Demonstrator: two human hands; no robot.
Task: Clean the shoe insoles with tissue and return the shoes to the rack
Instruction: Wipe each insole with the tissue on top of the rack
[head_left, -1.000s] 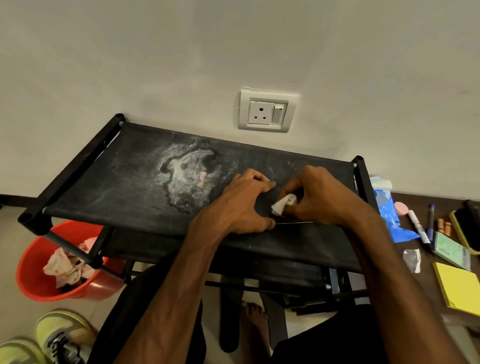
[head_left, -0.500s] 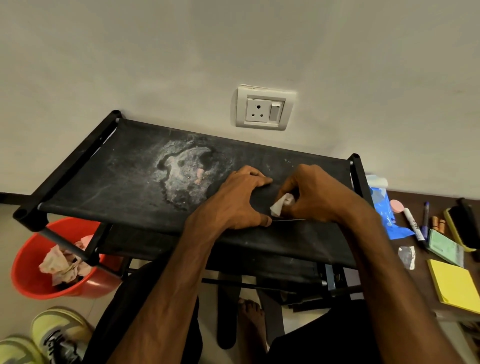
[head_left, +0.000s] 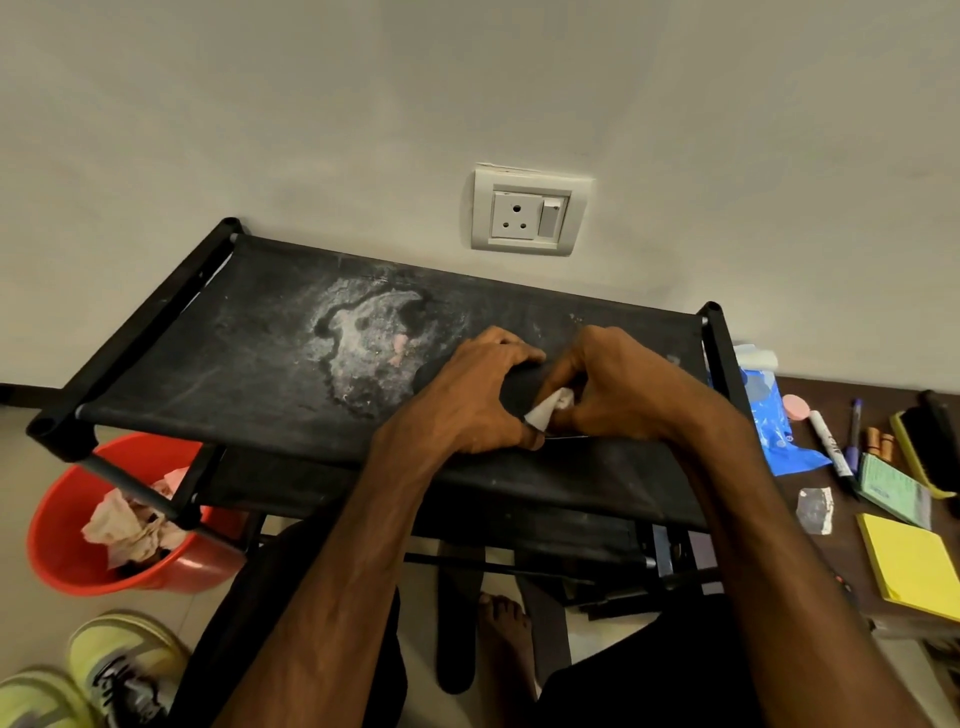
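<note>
The right hand (head_left: 618, 389)'s pinched tissue (head_left: 550, 408) is being pushed closer, toward nine o'clock, over the left hand (head_left: 467, 400)'s gripped insole (head_left: 511, 391): wiping seemingly underway.

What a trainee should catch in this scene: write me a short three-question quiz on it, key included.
1. True or false: the red plastic bucket holds crumpled used tissues.
2. Which hand pinches the small white tissue over the black insole? A left, B right, C neither.
3. Fill in: the yellow-green sneakers stand on the ____, not on the black fabric-topped shoe rack.
Key: 1 true; 2 B, the right hand; 3 floor.
</note>
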